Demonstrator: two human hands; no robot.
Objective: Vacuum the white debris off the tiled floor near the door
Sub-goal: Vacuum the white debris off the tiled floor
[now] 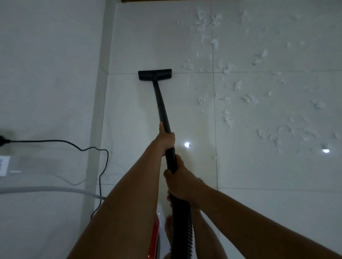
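Grips the black vacuum wand (161, 103) in both hands. Wraps the left hand (165, 140) round the tube higher up, with fingers curled fully about it and the thumb laid along the top. Clasps the lower end with the right hand (180, 183), just behind the left, with fingers closed tight where the wand meets the ribbed hose (182, 225). Holds the wand stretched forward and down to the flat floor nozzle (155, 74), set on the tiled floor (148, 37) across a grout line, near the foot of the wall (46, 55) on the left. Finds the white debris (231, 88) to the right of the nozzle: fluffy scraps scattered over the tiles from near the brown strip (148, 0) at the top edge down to the right side, with the closest bits near the nozzle but apart from it. Shows a red-and-white vacuum body (156, 236) low between the arms, a bare foot (168, 225) beside the hose, a black power cord (46, 140) trailing from a plug (2, 140) on the wall, a white pipe (46, 190) below it, and bright light reflections (187, 144) on the glossy tiles.
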